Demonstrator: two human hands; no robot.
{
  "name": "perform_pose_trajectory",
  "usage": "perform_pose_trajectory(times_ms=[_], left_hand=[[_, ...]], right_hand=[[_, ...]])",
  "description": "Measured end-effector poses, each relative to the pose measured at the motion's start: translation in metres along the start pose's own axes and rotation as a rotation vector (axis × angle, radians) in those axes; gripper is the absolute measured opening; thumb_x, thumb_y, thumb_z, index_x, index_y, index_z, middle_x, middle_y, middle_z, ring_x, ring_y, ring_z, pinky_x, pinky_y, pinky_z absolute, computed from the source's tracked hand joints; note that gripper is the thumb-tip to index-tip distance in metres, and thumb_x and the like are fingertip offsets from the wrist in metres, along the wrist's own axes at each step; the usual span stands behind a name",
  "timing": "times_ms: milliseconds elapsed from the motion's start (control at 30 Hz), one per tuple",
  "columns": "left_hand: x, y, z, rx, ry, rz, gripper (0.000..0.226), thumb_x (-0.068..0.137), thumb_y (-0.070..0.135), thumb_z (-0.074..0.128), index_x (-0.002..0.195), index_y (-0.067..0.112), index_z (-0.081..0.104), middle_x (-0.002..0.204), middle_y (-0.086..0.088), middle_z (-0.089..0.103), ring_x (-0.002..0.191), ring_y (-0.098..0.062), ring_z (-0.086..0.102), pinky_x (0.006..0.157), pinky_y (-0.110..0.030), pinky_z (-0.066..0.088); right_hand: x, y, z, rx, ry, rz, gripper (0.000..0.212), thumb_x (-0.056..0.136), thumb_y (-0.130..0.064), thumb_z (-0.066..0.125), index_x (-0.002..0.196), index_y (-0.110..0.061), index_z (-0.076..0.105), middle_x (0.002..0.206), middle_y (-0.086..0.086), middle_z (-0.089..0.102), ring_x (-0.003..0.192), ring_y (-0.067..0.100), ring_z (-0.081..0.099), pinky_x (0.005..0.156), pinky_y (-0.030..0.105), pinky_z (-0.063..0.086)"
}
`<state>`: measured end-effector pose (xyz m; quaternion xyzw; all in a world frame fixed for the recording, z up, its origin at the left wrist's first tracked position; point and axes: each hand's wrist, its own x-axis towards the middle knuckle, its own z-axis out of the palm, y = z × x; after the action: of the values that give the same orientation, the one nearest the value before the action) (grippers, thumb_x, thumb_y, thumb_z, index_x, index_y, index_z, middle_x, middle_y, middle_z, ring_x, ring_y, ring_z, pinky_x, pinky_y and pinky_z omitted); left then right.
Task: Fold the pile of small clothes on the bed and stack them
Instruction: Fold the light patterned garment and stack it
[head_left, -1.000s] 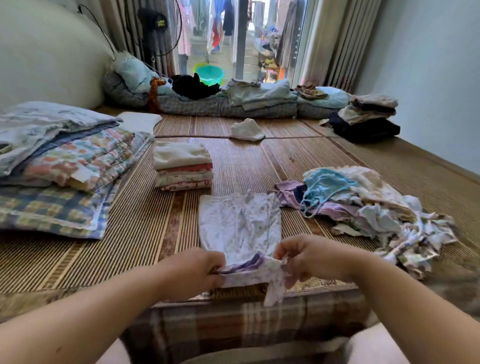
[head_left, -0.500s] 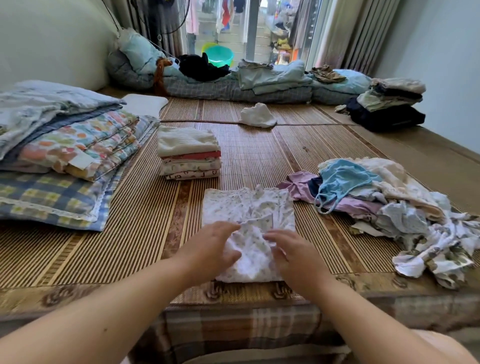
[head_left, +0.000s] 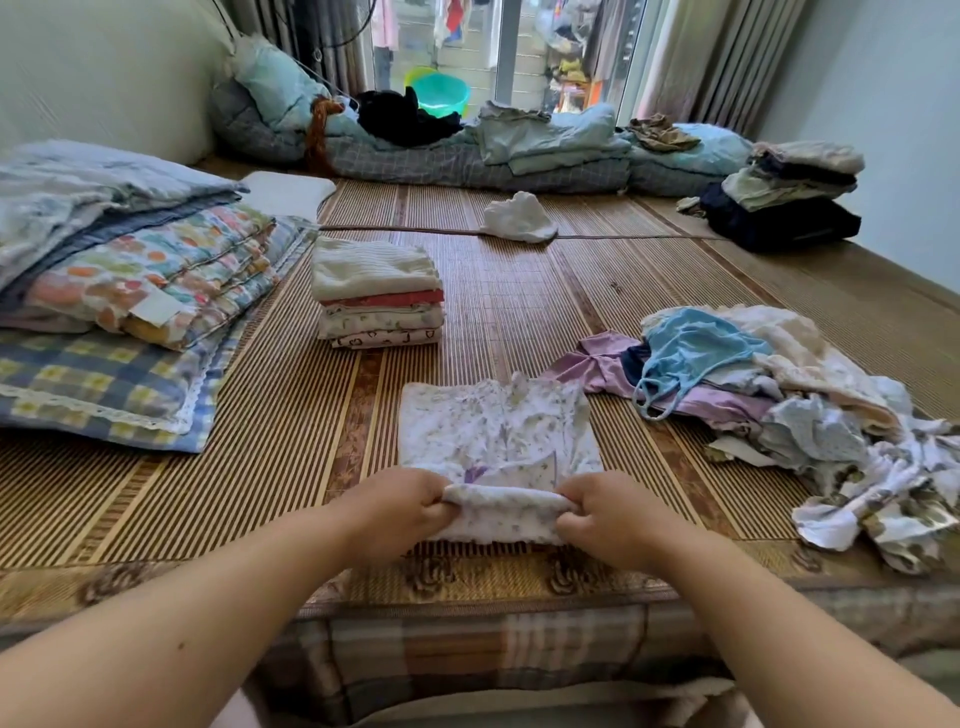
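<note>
Head view: left hand (head_left: 402, 512) and right hand (head_left: 605, 514) each pinch one end of the doubled near edge of the white floral cotton garment (head_left: 498, 441), lying flat on the woven bamboo mat (head_left: 519, 312), probably to carry the fold squarely. Folded stack (head_left: 376, 293) waits beyond; unfolded pile (head_left: 789, 405) sits right.

White floral garment (head_left: 496, 436) flat on mat at near bed edge, its near end rolled up into thick fold. Neat stack (head_left: 378, 293) of four folded pieces behind and left, cream piece on top, red beneath. Loose pile (head_left: 789, 410) of unfolded clothes at right: blue, lilac, cream, printed white.
</note>
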<state>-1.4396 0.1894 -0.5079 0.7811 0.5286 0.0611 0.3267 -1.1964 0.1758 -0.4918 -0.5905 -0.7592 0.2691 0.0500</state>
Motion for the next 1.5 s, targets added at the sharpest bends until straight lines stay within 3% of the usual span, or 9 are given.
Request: perform_pose_trajectory(times_ms=[200,400,600,767,867,1000,1133,1300,1500], left_hand=[[-0.009,0.013,-0.014,-0.385,-0.078,-0.028,0.029,0.099,0.029,0.047,0.084,0.011,0.063,0.077,-0.002,0.059,0.069,-0.016,0.054,0.067,-0.027,0.045],[0.032,0.011,-0.026,-0.567,0.155,-0.261,0.043,0.100,0.039,0.041,0.103,0.002,0.063,0.101,-0.016,0.067,0.084,-0.027,0.065,0.081,-0.046,0.056],[0.050,-0.005,-0.015,-0.168,0.398,-0.157,0.052,0.099,0.044,0.042,0.146,0.023,0.034,0.150,0.001,0.039,0.134,-0.021,0.040,0.105,-0.041,0.037],[0.042,-0.017,-0.003,0.348,0.004,0.028,0.053,0.095,0.060,0.036,0.145,0.045,0.028,0.158,0.017,0.012,0.148,-0.012,0.004,0.119,-0.052,0.010],[0.045,-0.021,-0.002,0.344,-0.016,-0.032,0.056,0.092,0.066,0.034,0.143,0.046,0.031,0.157,0.014,0.021,0.145,-0.012,0.018,0.116,-0.055,0.018],[0.045,-0.014,0.001,0.097,0.184,-0.102,0.044,0.092,0.056,0.048,0.130,0.033,0.053,0.141,0.007,0.049,0.127,-0.012,0.044,0.107,-0.045,0.039],[0.038,-0.025,0.006,0.063,0.315,-0.361,0.066,0.083,0.060,0.058,0.141,0.039,0.036,0.145,0.002,0.040,0.133,-0.023,0.036,0.108,-0.051,0.035],[0.032,-0.025,0.008,0.106,0.302,-0.463,0.074,0.081,0.063,0.058,0.145,0.036,0.030,0.142,-0.003,0.045,0.130,-0.027,0.040,0.106,-0.048,0.037],[0.030,-0.013,0.000,-0.187,0.309,-0.506,0.068,0.082,0.048,0.064,0.140,0.027,0.033,0.108,-0.003,0.059,0.067,-0.013,0.060,0.063,-0.031,0.055]], right_hand=[[0.000,-0.013,-0.040,0.219,-0.031,0.064,0.021,0.091,-0.017,0.051,0.071,-0.016,0.055,0.072,-0.001,0.056,0.060,0.011,0.049,0.052,0.019,0.040],[0.052,-0.016,-0.049,0.201,0.346,0.109,0.028,0.098,-0.022,0.049,0.125,-0.020,0.055,0.111,0.000,0.063,0.084,0.011,0.056,0.070,0.020,0.042],[0.059,-0.009,-0.009,0.086,0.424,0.125,0.037,0.098,-0.023,0.048,0.135,-0.022,0.049,0.135,0.000,0.055,0.118,0.016,0.054,0.096,0.031,0.044],[0.059,0.001,0.033,-0.065,0.090,0.152,0.059,0.095,-0.054,0.037,0.147,-0.026,0.032,0.154,0.002,0.032,0.143,0.021,0.027,0.113,0.044,0.030],[0.069,0.007,0.033,-0.109,0.028,0.196,0.064,0.092,-0.058,0.037,0.149,-0.030,0.026,0.159,0.001,0.019,0.146,0.020,0.016,0.116,0.049,0.023],[0.076,0.008,0.018,0.134,0.151,0.199,0.052,0.093,-0.047,0.050,0.140,-0.025,0.045,0.145,0.001,0.046,0.130,0.020,0.045,0.106,0.043,0.040],[0.076,0.021,0.004,0.215,0.410,0.346,0.055,0.093,-0.047,0.052,0.139,-0.017,0.044,0.139,0.006,0.051,0.125,0.025,0.049,0.099,0.038,0.041],[0.077,0.030,0.002,0.186,0.312,0.422,0.079,0.084,-0.068,0.051,0.140,-0.012,0.044,0.141,0.007,0.051,0.127,0.025,0.049,0.100,0.041,0.041],[0.083,0.008,0.010,-0.026,0.198,0.432,0.071,0.074,-0.072,0.059,0.110,-0.011,0.057,0.101,0.003,0.064,0.081,0.017,0.060,0.076,0.035,0.053]])
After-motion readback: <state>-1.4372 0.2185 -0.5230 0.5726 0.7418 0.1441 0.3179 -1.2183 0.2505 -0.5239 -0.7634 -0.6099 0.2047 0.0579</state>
